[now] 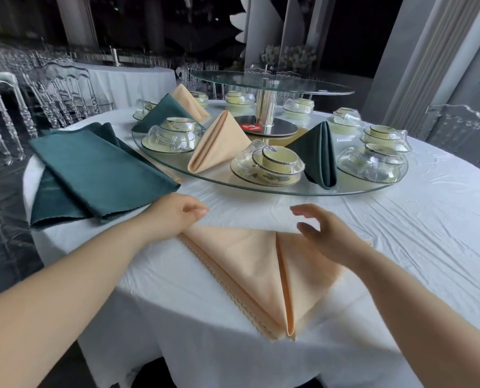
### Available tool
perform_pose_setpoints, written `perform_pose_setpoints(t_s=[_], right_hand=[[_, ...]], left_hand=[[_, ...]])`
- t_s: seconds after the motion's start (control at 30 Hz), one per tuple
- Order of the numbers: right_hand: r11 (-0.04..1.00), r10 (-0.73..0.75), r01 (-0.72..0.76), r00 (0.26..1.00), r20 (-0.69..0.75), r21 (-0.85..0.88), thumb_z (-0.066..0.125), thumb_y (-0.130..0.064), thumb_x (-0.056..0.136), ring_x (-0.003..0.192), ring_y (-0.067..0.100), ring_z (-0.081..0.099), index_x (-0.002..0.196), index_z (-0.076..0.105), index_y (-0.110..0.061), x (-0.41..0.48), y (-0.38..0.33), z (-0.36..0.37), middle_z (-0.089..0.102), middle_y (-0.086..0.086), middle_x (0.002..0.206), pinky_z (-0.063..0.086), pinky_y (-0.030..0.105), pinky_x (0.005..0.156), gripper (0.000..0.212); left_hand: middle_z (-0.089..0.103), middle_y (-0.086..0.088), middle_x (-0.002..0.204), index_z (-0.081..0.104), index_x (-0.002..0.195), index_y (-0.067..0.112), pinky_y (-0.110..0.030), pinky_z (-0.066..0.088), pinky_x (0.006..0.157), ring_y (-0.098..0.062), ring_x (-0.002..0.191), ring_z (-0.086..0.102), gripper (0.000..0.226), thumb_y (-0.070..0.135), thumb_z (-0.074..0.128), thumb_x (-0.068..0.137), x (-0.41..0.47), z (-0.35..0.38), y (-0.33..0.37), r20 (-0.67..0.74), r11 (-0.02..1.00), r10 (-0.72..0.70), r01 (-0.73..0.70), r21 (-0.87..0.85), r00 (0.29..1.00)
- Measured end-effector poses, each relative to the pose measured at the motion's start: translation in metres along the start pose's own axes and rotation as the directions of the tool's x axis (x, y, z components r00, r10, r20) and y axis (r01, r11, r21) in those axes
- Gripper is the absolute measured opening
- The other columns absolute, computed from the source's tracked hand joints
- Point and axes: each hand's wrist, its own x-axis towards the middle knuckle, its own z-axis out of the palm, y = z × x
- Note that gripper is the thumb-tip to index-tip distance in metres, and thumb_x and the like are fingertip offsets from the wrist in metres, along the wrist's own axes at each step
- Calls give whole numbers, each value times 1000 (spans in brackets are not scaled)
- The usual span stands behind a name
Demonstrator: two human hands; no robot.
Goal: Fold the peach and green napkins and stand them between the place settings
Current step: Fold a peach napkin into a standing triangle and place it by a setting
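Peach napkin (247, 264) is lying folded in a triangle on the bench (401, 233), under the 2 hands.
The left hand (174, 214) is resting at its left corner, fingers curled, pinching or not I cannot tell; the right hand (325, 236) is hovering spread over its right flap.

The peach napkin (250, 270) low in the frame reads to me as matt woven cloth with a scalloped, stitched hem. The green napkins (93, 175) at left show the same dull weave. The tablecloth (401, 233) is white matt fabric, creased. The turntable (289, 189) is glossy clear glass on a polished metal post (265, 107). The place settings (267, 166) sit under shiny clear film, plastic I think.
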Motion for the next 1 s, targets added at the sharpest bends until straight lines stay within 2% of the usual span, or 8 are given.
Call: perform_pose_setpoints(t_s=[0.1, 0.23, 0.47, 0.57, 0.7, 0.8, 0.9, 1.0], right_hand=[[974, 147, -111, 972, 182, -195, 62, -12, 84, 106, 18, 52, 121, 54, -13, 11, 8, -23, 60, 3, 116, 34, 17, 78, 38], [928, 289, -171, 889, 354, -331, 64, -22, 83, 92, 14, 51, 118, 54, -21, 16, 8, -34, 51, -8, 97, 41, 23, 74, 37], [858, 352, -86, 816, 458, -506, 64, -32, 78, 90, 17, 55, 83, 54, -32, 22, 2, -31, 56, -6, 96, 46, 30, 75, 11], [872, 321, -83, 842, 434, -483, 61, -28, 81, 77, 15, 50, 77, 52, -29, 22, -3, -34, 53, -5, 82, 39, 22, 56, 10], [922, 49, 5, 990, 131, -386, 56, -15, 85, 78, 18, 42, 73, 48, -21, 28, -16, -50, 39, -10, 67, 28, 25, 53, 16], [889, -250, 115, 933, -260, -443, 58, -11, 84, 82, 21, 44, 88, 58, -7, 29, -23, -65, 47, -3, 74, 21, 26, 66, 6], [789, -498, 203, 763, -411, -580, 57, -14, 78, 79, 33, 55, 79, 59, -3, 23, -22, -67, 58, 13, 79, 30, 33, 70, 11], [694, -594, 254, 731, -336, -674, 44, -21, 73, 72, 31, 59, 74, 55, -7, 11, -15, -56, 62, 11, 78, 37, 33, 67, 18]], left_hand=[[61, 10, 99, 64, 108, 15, 5, 34, 62, -1, 87, 53, 20, 18, 60, 88, 16, 2, 12, 236, 999, -18, 8, 46, 972], [57, 18, 87, 61, 88, 30, -10, 37, 73, -1, 86, 52, 12, 21, 67, 82, 29, -4, 19, 445, 985, -140, 77, 156, 885], [54, 14, 78, 56, 76, 30, -18, 38, 61, -3, 72, 50, 17, 23, 71, 76, 34, 5, 31, 548, 932, -213, 0, 362, 809], [54, 13, 73, 55, 70, 27, -18, 37, 58, -4, 67, 49, 17, 21, 70, 76, 28, 2, 32, 545, 930, -194, -24, 367, 816], [54, 12, 71, 53, 68, 25, -16, 36, 58, -9, 71, 51, 19, 19, 66, 81, 27, -20, 46, 320, 941, -15, -95, 323, 947], [58, 1, 82, 50, 70, 24, -27, 38, 67, -19, 83, 50, 18, 18, 62, 83, 26, -38, 62, -62, 966, 115, -97, 239, 991], [58, -6, 77, 57, 77, 14, -30, 31, 65, -28, 76, 53, 4, 14, 56, 81, 13, -41, 66, -479, 891, 407, -221, 397, 778], [61, -10, 64, 58, 70, 7, -30, 30, 58, -29, 60, 58, 17, 19, 46, 72, -1, -30, 48, -470, 762, 623, -349, 545, 625]])
